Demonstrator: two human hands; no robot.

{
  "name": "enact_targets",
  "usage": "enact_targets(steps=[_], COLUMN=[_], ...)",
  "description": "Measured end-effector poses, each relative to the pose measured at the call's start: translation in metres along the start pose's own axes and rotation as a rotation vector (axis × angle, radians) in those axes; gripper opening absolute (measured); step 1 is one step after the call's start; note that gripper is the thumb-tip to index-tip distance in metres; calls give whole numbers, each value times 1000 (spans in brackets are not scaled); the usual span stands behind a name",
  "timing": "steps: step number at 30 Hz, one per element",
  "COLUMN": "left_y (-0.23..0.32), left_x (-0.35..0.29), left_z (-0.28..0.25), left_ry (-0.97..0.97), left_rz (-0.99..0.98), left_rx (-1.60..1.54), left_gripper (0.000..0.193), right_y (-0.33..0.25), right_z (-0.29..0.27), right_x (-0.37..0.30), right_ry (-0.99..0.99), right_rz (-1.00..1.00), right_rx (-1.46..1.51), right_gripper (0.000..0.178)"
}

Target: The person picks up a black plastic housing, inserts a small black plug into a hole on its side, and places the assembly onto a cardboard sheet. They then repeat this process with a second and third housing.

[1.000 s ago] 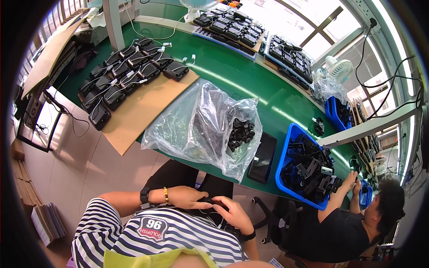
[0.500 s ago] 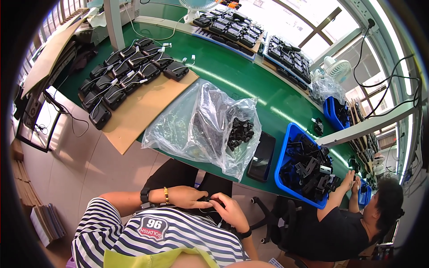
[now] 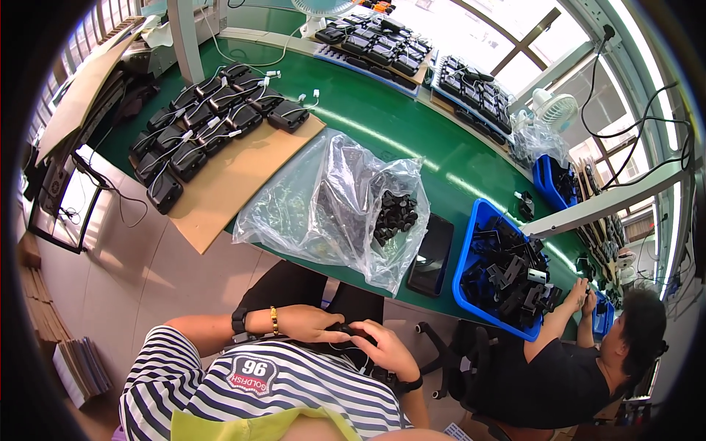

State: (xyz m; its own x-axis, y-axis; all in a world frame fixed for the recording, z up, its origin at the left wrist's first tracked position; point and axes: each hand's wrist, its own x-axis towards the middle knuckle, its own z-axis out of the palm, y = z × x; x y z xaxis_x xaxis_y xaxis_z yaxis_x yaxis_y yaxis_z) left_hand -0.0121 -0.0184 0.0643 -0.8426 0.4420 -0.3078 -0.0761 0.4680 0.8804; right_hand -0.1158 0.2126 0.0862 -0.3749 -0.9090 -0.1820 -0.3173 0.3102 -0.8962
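Note:
Close to my striped shirt, my left hand [image 3: 309,323] and my right hand [image 3: 388,349] meet over a small black plastic part [image 3: 341,328]. Both hands are closed on it, and the fingers cover most of its shape. A thin pale wire shows beneath the fingertips. On the green table [image 3: 353,103] ahead lies a clear plastic bag [image 3: 294,209], its mouth showing a pile of small black pieces [image 3: 396,219]. Beside the bag rests a dark flat tray-like object [image 3: 431,257].
Black boxes with white-plugged wires [image 3: 198,117] stand on a brown board [image 3: 243,176] at left. A blue bin [image 3: 460,287] of black parts sits at right, near a co-worker [image 3: 559,375]. More black units [image 3: 382,44] and fans [image 3: 555,109] line the far edge.
My right hand has shifted slightly to the right, and its fingers have changed their hold on the black part. My left hand stays nearly in place. The co-worker's hands have moved a little.

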Motion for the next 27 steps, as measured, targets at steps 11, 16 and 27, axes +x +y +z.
enact_targets(steps=[11, 16, 27], left_y=[-4, -2, -1], left_x=[0, 0, -3], left_z=[4, 4, 0], left_ry=[-9, 19, 2], left_rz=[-69, -103, -70], left_rx=[24, 38, 31], left_gripper=[69, 69, 69], right_y=[-1, 0, -13], right_z=[9, 18, 10], right_x=[-2, 3, 5], right_ry=[62, 136, 108], right_rz=[49, 94, 133], right_rx=[-32, -98, -34], right_gripper=[26, 25, 21])
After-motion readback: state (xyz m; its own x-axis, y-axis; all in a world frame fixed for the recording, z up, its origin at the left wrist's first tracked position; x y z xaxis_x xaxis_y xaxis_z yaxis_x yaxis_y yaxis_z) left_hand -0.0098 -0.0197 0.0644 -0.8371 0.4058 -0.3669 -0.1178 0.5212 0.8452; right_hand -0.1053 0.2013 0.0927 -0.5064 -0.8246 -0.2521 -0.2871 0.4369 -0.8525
